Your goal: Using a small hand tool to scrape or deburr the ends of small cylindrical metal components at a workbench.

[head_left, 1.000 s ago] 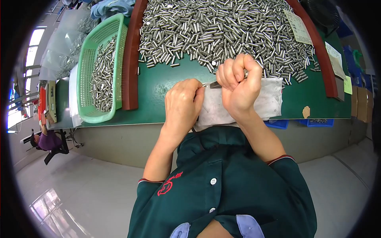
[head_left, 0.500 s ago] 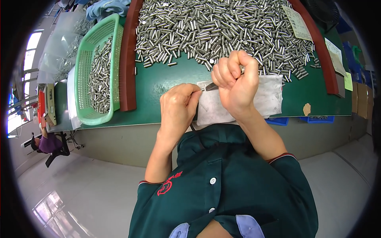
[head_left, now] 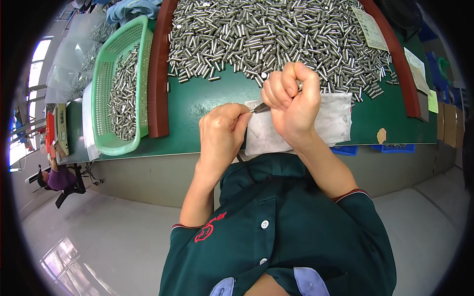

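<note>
1 small silver metal piece point(head_left: 252, 111), pinched by the left hand's point(head_left: 220, 129) fingertips over a smudged white rectangular cloth point(head_left: 265, 134), lay at the tip of 1 slim dark metal tool point(head_left: 260, 107) clamped in the right hand's point(head_left: 295, 101) curled fingers, firm grip and steady tip seeming advisable.

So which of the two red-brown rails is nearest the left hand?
The left rail, running alongside the green basket; the right rail is across the metal pins, with papers beside it.
</note>
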A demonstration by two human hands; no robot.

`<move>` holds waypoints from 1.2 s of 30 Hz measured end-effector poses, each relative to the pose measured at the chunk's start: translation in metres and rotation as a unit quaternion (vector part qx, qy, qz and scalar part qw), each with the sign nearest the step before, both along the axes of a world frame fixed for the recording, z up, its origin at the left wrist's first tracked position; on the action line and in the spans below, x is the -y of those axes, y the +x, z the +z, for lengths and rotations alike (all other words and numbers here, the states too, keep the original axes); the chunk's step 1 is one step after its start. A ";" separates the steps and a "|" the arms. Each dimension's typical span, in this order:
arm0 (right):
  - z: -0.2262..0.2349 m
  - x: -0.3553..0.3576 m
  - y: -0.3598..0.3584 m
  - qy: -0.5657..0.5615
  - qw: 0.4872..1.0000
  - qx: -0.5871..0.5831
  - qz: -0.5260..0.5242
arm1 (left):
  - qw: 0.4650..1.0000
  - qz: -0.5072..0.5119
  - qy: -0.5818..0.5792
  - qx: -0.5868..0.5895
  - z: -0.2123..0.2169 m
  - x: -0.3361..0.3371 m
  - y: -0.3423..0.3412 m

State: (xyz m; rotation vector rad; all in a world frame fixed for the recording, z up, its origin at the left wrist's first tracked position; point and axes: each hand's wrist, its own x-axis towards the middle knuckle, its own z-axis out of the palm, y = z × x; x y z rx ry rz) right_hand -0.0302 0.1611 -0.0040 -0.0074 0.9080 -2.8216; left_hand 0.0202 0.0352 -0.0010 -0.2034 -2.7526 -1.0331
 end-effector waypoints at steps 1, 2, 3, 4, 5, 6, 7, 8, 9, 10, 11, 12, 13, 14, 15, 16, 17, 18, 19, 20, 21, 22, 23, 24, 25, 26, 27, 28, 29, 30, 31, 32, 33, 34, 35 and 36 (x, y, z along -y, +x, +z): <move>0.000 0.000 0.000 -0.001 1.000 0.001 0.000 | 1.000 0.000 0.001 0.000 0.000 0.000 0.000; 0.000 0.000 0.000 0.000 1.000 0.001 0.000 | 1.000 0.001 0.001 0.005 0.001 0.000 0.000; 0.000 0.000 0.000 -0.001 1.000 0.000 0.000 | 1.000 0.001 0.001 0.009 0.001 0.000 -0.001; 0.000 0.000 0.000 -0.002 1.000 -0.002 -0.001 | 1.000 0.002 0.001 0.009 0.000 0.000 -0.001; 0.000 0.000 0.000 -0.002 1.000 -0.002 0.000 | 1.000 0.001 0.001 0.007 0.000 0.000 -0.001; -0.001 0.000 0.000 -0.001 1.000 -0.006 0.000 | 1.000 0.000 0.002 0.004 0.000 0.000 -0.001; -0.001 0.001 0.000 0.000 1.000 -0.010 0.000 | 1.000 0.001 0.002 0.004 0.000 0.001 -0.001; -0.001 0.001 -0.001 0.001 1.000 -0.010 0.001 | 1.000 0.000 0.010 0.007 -0.001 0.001 -0.001; -0.001 0.001 -0.001 0.006 1.000 -0.016 0.006 | 1.000 -0.001 0.017 0.010 -0.001 0.001 -0.001; -0.001 0.002 -0.001 0.010 1.000 -0.022 0.011 | 1.000 0.000 0.018 0.011 -0.001 0.002 -0.001; -0.001 0.002 -0.001 0.011 1.000 -0.021 0.012 | 0.999 -0.004 0.028 0.022 -0.002 0.003 -0.002; 0.000 0.003 0.000 0.023 0.999 -0.031 0.014 | 0.999 -0.008 0.039 0.033 -0.002 0.004 -0.002; 0.000 0.004 0.000 0.034 0.998 -0.042 0.016 | 0.999 -0.007 0.040 0.033 -0.002 0.004 -0.003; 0.000 0.005 0.000 0.035 0.998 -0.041 0.017 | 0.998 -0.013 0.042 0.038 -0.001 0.004 -0.003; -0.001 0.006 0.000 0.045 0.997 -0.055 0.016 | 0.998 -0.018 0.044 0.042 -0.001 0.005 -0.004; -0.002 0.007 0.001 0.056 0.996 -0.068 0.016 | 0.998 -0.016 0.046 0.043 -0.001 0.005 -0.004; -0.002 0.007 0.002 0.056 0.996 -0.071 0.017 | 0.997 -0.019 0.052 0.050 -0.002 0.005 -0.004; -0.002 0.008 0.003 0.058 0.996 -0.070 0.019 | 0.996 -0.023 0.059 0.056 -0.002 0.005 -0.004; 0.001 0.010 0.004 0.078 0.993 -0.083 0.013 | 0.996 -0.021 0.060 0.056 -0.002 0.006 -0.004; 0.002 0.012 0.005 0.098 0.990 -0.096 0.006 | 0.996 -0.024 0.063 0.061 -0.002 0.006 -0.004; 0.004 0.013 0.006 0.110 0.989 -0.101 0.002 | 0.995 -0.027 0.066 0.065 -0.002 0.006 -0.004; 0.004 0.014 0.007 0.110 0.989 -0.101 0.004 | 0.995 -0.025 0.067 0.064 -0.002 0.006 -0.004; 0.004 0.016 0.007 0.124 0.986 -0.111 -0.002 | 0.996 -0.026 0.068 0.056 -0.002 0.006 -0.004; 0.004 0.018 0.008 0.136 0.983 -0.120 -0.008 | 0.996 -0.027 0.069 0.048 -0.001 0.006 -0.004; 0.004 0.017 0.008 0.137 0.983 -0.121 -0.008 | 0.996 -0.027 0.069 0.046 -0.002 0.005 -0.004; 0.004 0.016 0.007 0.123 0.987 -0.101 -0.009 | 0.996 -0.020 0.072 0.040 -0.002 0.005 -0.003; 0.003 0.015 0.005 0.108 0.991 -0.081 -0.009 | 0.997 -0.013 0.074 0.033 -0.002 0.005 -0.003; -0.001 0.012 0.002 0.048 0.996 -0.072 -0.008 | 0.997 -0.012 0.073 0.031 -0.002 0.006 -0.002; -0.002 0.008 0.001 0.014 0.997 -0.069 -0.015 | 0.993 0.010 0.100 0.057 -0.002 0.007 0.000; -0.002 0.006 0.000 -0.020 0.997 -0.066 -0.022 | 0.988 0.031 0.126 0.082 -0.002 0.010 0.000; 0.000 0.001 -0.003 -0.025 0.996 -0.083 -0.025 | 0.971 0.038 0.214 0.102 -0.004 0.015 0.002; 0.002 -0.003 -0.006 -0.035 0.996 -0.077 -0.029 | 0.932 0.062 0.334 0.130 -0.006 0.018 0.002; 0.004 -0.006 -0.009 -0.046 0.996 -0.071 -0.032 | 0.861 0.062 0.469 0.186 -0.004 0.025 0.002; 0.006 -0.006 -0.011 -0.060 0.996 -0.057 -0.027 | 0.782 0.017 0.586 0.214 -0.003 0.035 0.000; 0.007 -0.006 -0.012 -0.076 0.996 -0.038 -0.022 | 0.735 0.001 0.641 0.222 -0.006 0.043 0.001; 0.007 -0.007 -0.011 -0.091 0.995 -0.020 -0.016 | 0.684 -0.016 0.692 0.228 -0.008 0.049 0.001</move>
